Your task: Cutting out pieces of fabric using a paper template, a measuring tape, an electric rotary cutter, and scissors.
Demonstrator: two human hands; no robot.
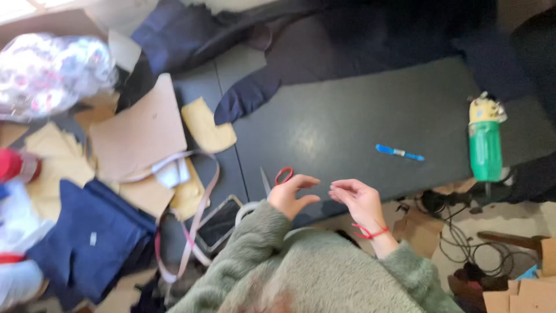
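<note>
Dark grey bench (347,116), seen from above. At centre right lies a blue pen (399,152); further right, a green and yellow power tool (485,139) near the bench edge. Dark navy fabric (324,46) covers the far side. On the left lie brown card pattern pieces (136,130), a yellow fabric piece (207,126), folded blue cloth (92,237) and a pink measuring tape (197,220). Red-handled scissors (279,177) rest at the near edge.

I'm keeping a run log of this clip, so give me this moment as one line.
left hand: empty, fingers curled, beside red-handled scissors | right hand: empty, open, above table edge | blue pen: apart on dark table
</note>
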